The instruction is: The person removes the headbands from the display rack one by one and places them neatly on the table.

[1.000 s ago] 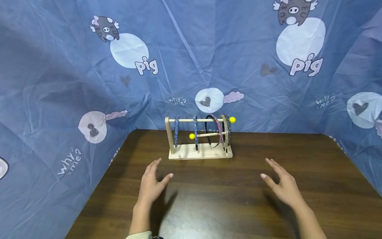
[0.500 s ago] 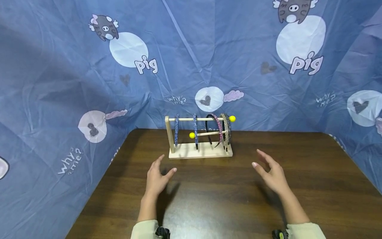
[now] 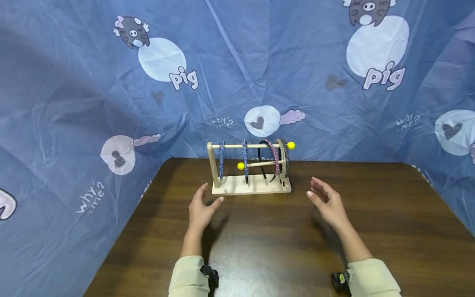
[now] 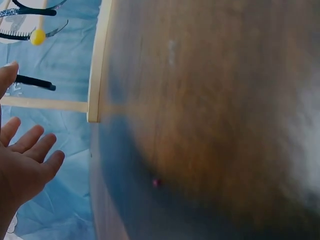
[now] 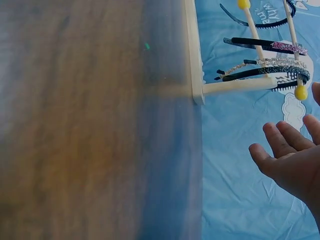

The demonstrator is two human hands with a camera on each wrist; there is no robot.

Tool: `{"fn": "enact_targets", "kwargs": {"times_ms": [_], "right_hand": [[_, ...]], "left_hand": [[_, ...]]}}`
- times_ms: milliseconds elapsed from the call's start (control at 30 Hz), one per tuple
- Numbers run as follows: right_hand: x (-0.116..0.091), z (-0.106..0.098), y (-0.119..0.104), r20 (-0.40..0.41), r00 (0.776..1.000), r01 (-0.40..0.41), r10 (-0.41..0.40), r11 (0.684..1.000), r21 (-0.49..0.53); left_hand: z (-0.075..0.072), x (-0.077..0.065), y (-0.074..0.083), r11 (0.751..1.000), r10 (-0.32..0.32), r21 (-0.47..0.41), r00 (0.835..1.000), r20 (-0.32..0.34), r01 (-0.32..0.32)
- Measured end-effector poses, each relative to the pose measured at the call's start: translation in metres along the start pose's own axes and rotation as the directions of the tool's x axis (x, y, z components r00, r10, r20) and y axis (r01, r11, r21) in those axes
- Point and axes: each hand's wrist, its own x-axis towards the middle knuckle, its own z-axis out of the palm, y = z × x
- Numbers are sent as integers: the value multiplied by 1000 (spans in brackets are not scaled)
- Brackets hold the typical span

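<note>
A pale wooden headband stand (image 3: 252,187) with two rods and yellow ball ends stands at the back of the table. On its upper rod hang a blue glittery headband (image 3: 221,161) at the left, another blue headband (image 3: 245,159) mid-rod, a pink one (image 3: 275,156), and beige and dark ones (image 3: 285,163) bunched at the right. My left hand (image 3: 201,210) hovers in front of the stand's left end, fingers spread, holding nothing. Off the stand's right front, my right hand (image 3: 329,204) is likewise raised with loosely bent fingers. Neither touches the stand.
The brown wooden table (image 3: 259,231) reaches to a blue printed cloth (image 3: 230,74) hanging behind and at the sides. Dark straps with small devices (image 3: 340,281) sit at both sleeve cuffs.
Both hands have moved forward and inward, towards the stand, and more of the sleeves shows. The headbands and stand have stayed in place; the head view has shifted slightly.
</note>
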Motion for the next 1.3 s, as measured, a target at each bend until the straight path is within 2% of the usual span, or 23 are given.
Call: {"fn": "enact_targets", "kwargs": {"times_ms": [100, 267, 467, 667, 800, 1067, 1233, 1300], "right_hand": [[5, 2, -4, -1, 1000, -9, 9, 998, 58], [11, 8, -26, -6, 1000, -23, 24, 992, 121], [17, 14, -44, 5, 1000, -26, 26, 994, 103], [30, 17, -47, -4, 1000, -21, 22, 994, 105], [41, 19, -39, -23, 999, -28, 33, 985, 172], [60, 31, -16, -37, 996, -66, 77, 965, 252], [65, 35, -15, -45, 992, -101, 117, 958, 268], [65, 35, -23, -38, 990, -122, 137, 956, 269]], "left_hand": [[4, 4, 0, 998, -15, -61, 1000, -19, 14], [11, 12, -2, 985, -35, -171, 997, -69, 23], [21, 23, -3, 962, -85, -269, 992, -98, 56], [29, 35, 0, 938, -142, -331, 984, -106, 100], [35, 41, -1, 931, -164, -347, 980, -115, 116], [43, 45, -10, 940, -189, -315, 971, -148, 135], [48, 47, -15, 948, -207, -274, 966, -156, 159], [49, 47, -16, 955, -201, -253, 967, -156, 158]]}}
